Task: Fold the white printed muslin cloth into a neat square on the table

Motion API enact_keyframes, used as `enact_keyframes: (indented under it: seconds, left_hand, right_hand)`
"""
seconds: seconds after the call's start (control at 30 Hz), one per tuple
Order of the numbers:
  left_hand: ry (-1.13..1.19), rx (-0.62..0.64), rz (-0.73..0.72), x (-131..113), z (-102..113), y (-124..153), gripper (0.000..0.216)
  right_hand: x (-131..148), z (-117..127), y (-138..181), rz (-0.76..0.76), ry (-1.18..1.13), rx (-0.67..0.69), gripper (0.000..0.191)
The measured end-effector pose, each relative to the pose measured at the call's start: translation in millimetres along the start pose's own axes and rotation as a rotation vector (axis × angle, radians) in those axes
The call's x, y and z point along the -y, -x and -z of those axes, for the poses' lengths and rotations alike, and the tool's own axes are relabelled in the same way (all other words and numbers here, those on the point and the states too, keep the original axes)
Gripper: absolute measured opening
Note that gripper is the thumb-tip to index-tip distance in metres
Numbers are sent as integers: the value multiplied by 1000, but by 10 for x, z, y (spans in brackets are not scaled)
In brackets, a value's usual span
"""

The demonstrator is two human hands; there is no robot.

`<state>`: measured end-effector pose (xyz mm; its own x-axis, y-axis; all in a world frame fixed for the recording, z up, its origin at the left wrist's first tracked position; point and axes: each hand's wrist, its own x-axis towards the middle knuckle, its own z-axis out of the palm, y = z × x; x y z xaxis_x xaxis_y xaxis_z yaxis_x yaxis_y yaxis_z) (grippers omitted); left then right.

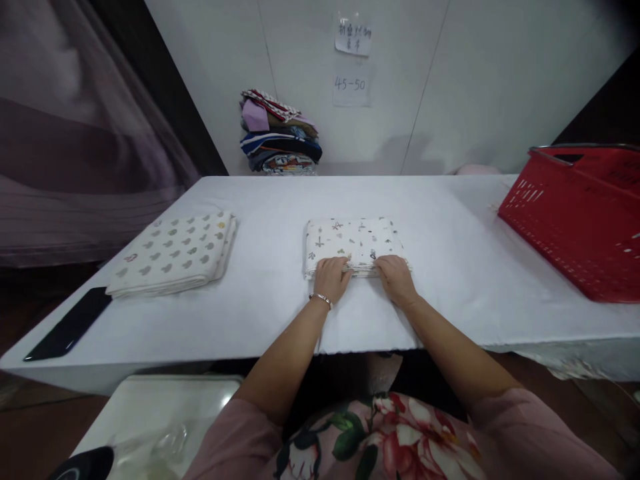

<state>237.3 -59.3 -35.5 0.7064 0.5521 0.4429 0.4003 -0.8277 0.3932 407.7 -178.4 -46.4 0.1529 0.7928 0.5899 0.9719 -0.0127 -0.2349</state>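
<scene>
A folded white cloth with a small grey and brown print (pixel 357 237) lies flat on the white-covered table, straight in front of me. On the left part of its near edge, my left hand (pixel 331 277) has its fingers curled over the layers, with a bracelet at the wrist. My right hand (pixel 396 277) grips the same edge further right, fingers on top. Several layers show between the two hands. Both thumbs point inward along the edge. Another folded white cloth with grey apple-like shapes (pixel 175 253) rests on the table to the left, apart from my hands.
A red plastic basket (pixel 575 227) stands on the table's right side. A dark, flat phone-like object (pixel 70 323) lies at the left front corner. Behind the table's far edge is a stack of folded fabrics (pixel 280 137). A white stool-like surface (pixel 160 407) sits below, left.
</scene>
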Motion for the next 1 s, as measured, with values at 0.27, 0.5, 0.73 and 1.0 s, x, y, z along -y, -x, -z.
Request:
enact_keyframes:
  seconds: [0.27,0.5,0.73,1.0]
  left_hand:
    - [-31,4,-27,26,-17,8,11]
    - [-26,-17,-30,32,1,11,11]
    - [-10,-15,-37,66,-13,-2,11]
    - [-12,-19,-52,73,-14,-15,10]
  right_hand:
    - [-2,-25,47,-13,5,63,22]
    - [14,21,66,21,-15,35,25]
    - [-213,171,209,-57,-51,-32,27]
    - [-605,376,335,-644,-347,-248,27]
